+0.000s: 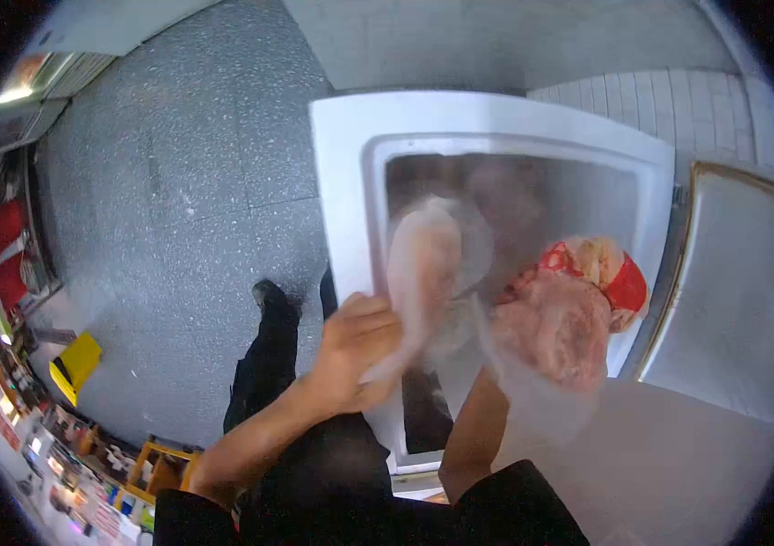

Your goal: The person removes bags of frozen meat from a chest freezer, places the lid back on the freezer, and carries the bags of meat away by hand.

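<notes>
My left hand (355,350) is closed on the edge of a cloudy, clear plastic bag (405,314). A pale pinkish form shows blurred through its upper part. My right hand is hidden behind cloudy plastic; only the right forearm (478,428) shows, reaching forward. Just beyond it on the right, a large lump of pink raw meat (555,323) sits in thin, see-through wrapping. Against its far side is a tan and red bundle (619,282). All this is over the open white chest freezer (341,182), whose inside is misty.
A freezer lid or panel with a brown-stained edge (678,282) stands to the right. Speckled grey floor (196,182) lies to the left, with my black shoe (273,296) on it. A yellow object (76,364) and cluttered shelves line the far left.
</notes>
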Demonstrator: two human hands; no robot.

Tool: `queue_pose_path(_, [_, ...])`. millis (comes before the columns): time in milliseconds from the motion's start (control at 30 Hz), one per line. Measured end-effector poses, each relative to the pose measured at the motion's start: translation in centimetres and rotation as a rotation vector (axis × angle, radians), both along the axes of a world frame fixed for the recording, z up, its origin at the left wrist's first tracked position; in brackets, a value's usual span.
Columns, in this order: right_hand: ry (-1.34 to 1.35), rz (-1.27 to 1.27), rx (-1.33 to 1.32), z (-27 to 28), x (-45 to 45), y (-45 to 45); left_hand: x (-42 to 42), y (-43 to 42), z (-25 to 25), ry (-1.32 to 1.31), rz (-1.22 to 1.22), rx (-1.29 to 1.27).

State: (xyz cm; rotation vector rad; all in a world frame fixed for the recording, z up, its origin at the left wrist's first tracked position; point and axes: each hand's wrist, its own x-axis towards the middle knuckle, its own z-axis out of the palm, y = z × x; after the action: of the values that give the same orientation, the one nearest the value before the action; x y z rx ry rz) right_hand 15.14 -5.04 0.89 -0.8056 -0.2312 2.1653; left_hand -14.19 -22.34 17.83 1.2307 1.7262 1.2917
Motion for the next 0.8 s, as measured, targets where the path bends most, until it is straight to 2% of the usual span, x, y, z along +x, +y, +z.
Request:
queue_pose_path(33, [0.026, 0.055, -0.035, 1.8, -1.8, -1.4, -0.6, -2.3, 2.5, 0.062, 0.166, 0.05])
queue_pose_path(67, [0.053, 0.115, -0.064, 3.6, -3.6, -3.3, -1.4, -5.4, 5.3, -0.087, 0.312, 0.029])
queue_pose_path(100, [0.081, 0.176, -0.101, 5.3, -5.5, -5.1, -1.6, -7.6, 8.9, -0.324, 0.557, -0.135])
queue_pose_path(200, [0.185, 0.364, -0.224, 9.5, -12.0, -10.4, -0.4, -19.3, 11.1, -0.214, 0.857, -0.132])
queue_pose_path(233, [0.218, 0.428, -0.268, 11.1, -14.1, -12.4, -1.0, -21.4, 12.7, -0.021, 0.904, -0.058])
queue_pose_path(333, [0.306, 0.556, -0.365, 15.2, -19.2, -19.2, -1.5, -31.1, 12.6, 0.645, 0.685, -0.294])
queue_pose_path(433, [0.372, 0.602, -0.443, 18.7, -21.2, -26.6, -2.8, -36.3, 12.5, 0.449, 0.647, -0.516])
queue_pose_path(533, [0.406, 0.62, -0.464, 21.0, -21.7, -33.1, -3.8, -45.8, 9.0, 0.577, 0.788, -0.492])
queue_pose_path(633, [0.401, 0.571, -0.478, 22.5, -19.0, -38.3, -5.0, -57.3, 6.9, 0.506, 0.92, -0.771])
queue_pose_path(700, [0.33, 0.531, -0.409, 23.3, -16.7, -40.7, -5.4, -62.5, 7.3, 0.455, 0.879, -0.932])
queue_pose_path(767, [0.162, 0.467, -0.276, 24.0, -13.4, -43.2, -5.3, -69.3, 3.6, 0.604, 0.77, -1.012])
queue_pose_path(800, [0.135, 0.418, -0.233, 23.9, -11.5, -44.6, -5.7, -69.9, 4.1, 0.575, 0.697, -1.051])
